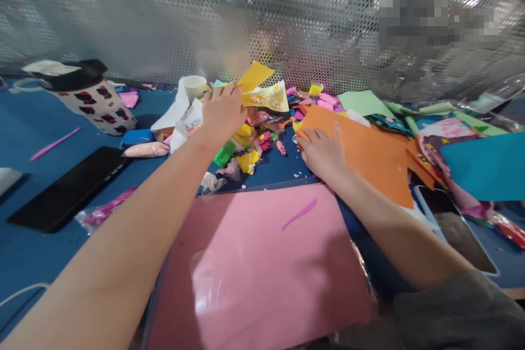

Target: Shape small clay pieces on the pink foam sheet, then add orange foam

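My left hand [225, 109] reaches over the pile of craft bits, its fingers closed at the edge of a raised piece of yellow paper [256, 75]. Just beside it lies a pale yellow strip with white daisies [270, 97]. My right hand [322, 153] is at the left edge of an orange sheet [369, 147], fingers bent over that edge and one finger sticking up. Between the hands are pink flower pieces [264, 140], a green packet [224, 154] and yellow scraps [248, 161]. The fingertips of my left hand are partly hidden.
A pink mat [262, 268] with a pink plastic modelling knife [301, 214] lies in front. Left are a patterned bottle [96, 104] and a black phone-like slab [68, 188]; right, a phone [455, 229] and blue paper [488, 167]. A perforated metal wall [164, 22] closes the back.
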A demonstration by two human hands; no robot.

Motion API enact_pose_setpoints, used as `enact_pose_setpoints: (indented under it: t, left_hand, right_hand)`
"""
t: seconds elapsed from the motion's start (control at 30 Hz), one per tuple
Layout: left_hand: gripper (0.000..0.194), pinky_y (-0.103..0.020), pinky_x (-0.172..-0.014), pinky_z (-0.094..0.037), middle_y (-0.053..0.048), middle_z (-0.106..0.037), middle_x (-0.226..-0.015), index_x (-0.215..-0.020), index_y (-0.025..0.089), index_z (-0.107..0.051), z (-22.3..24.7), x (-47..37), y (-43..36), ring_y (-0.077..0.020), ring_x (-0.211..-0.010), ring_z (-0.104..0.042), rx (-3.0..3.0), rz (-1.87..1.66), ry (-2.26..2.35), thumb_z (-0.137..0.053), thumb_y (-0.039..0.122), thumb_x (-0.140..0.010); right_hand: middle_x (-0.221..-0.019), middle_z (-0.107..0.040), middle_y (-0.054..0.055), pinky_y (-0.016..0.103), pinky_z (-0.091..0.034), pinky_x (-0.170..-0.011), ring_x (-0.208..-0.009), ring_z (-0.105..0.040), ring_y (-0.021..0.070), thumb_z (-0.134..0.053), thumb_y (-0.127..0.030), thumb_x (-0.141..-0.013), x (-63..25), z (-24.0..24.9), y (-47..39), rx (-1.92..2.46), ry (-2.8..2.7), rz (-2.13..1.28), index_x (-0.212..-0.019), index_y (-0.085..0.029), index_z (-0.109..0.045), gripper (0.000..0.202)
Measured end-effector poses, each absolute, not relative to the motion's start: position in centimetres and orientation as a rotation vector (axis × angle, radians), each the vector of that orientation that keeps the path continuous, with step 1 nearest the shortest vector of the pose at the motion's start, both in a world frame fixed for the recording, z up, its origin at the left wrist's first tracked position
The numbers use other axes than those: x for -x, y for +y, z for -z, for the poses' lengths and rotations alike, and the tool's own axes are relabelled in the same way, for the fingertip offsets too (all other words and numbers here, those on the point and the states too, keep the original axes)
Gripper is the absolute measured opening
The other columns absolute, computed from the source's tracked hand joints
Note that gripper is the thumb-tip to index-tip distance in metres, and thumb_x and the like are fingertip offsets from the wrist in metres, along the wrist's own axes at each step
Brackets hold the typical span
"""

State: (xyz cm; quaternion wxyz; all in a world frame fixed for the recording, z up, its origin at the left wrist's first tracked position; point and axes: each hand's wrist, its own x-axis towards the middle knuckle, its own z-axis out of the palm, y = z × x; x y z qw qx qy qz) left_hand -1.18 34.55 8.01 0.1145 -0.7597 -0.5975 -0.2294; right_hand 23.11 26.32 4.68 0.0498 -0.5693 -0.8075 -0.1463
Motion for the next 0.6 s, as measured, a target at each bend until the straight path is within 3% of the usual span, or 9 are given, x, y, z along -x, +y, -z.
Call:
enact_pose_setpoints:
  t: [0.17,0.27,0.37,0.47,0.6]
  left_hand:
    - [0.054,-0.051,-0.107,-0.031,-0.013,-0.051,-0.143,-0.142,0.013,-0.046,-7.1,1.3,33.4,-0.036,-0.129,-0.045,2.172,0.736,-1.796,-0.041,0.026,-0.09]
    - [0.052,-0.052,-0.107,-0.031,-0.017,-0.053,-0.141,-0.14,0.01,-0.048,-6.2,1.2,32.5,-0.0369,-0.127,-0.047,2.211,0.709,-1.731,-0.042,0.027,-0.091]
    - [0.05,-0.05,-0.104,-0.033,-0.017,-0.059,-0.133,-0.138,0.011,-0.05,-5.2,1.3,31.6,-0.0358,-0.121,-0.052,2.215,0.678,-1.675,-0.043,0.026,-0.091]
    - [0.049,-0.048,-0.105,-0.033,-0.014,-0.061,-0.131,-0.139,0.014,-0.049,-4.3,1.6,31.2,-0.0338,-0.118,-0.054,2.193,0.68,-1.668,-0.042,0.027,-0.092]
    - [0.051,-0.048,-0.107,-0.032,-0.012,-0.059,-0.136,-0.141,0.015,-0.047,-3.6,1.9,31.4,-0.0326,-0.118,-0.054,2.183,0.718,-1.646,-0.042,0.025,-0.092]
  right_hand:
    - [-0.129,-0.063,0.012,0.07,-0.016,-0.111,-0.117,-0.055,0.0345,-0.05,-0.022,-0.09,-22.8,-5.5,27.5,1.803,-2.439,0.345,-0.109,-0.021,-0.073,0.029]
    - [-0.113,-0.069,0.013,0.06,-0.03,-0.107,-0.106,-0.061,0.0322,-0.045,-0.023,-0.092,-21.9,-6.1,29.1,1.808,-2.461,0.31,-0.096,-0.018,-0.075,0.031]
    - [-0.111,-0.069,0.017,0.05,-0.042,-0.094,-0.103,-0.062,0.0331,-0.045,-0.022,-0.092,-20.8,-6.1,31.4,1.806,-2.424,0.352,-0.11,-0.013,-0.07,0.033]
    - [-0.117,-0.065,0.02,0.048,-0.042,-0.092,-0.109,-0.058,0.0348,-0.049,-0.021,-0.091,-19.6,-5.5,33.7,1.819,-2.418,0.403,-0.12,-0.01,-0.065,0.035]
    - [-0.125,-0.062,0.019,0.049,-0.04,-0.094,-0.117,-0.054,0.0364,-0.048,-0.017,-0.091,-18.4,-5.0,36.4,1.738,-2.453,0.338,-0.124,-0.016,-0.065,0.037]
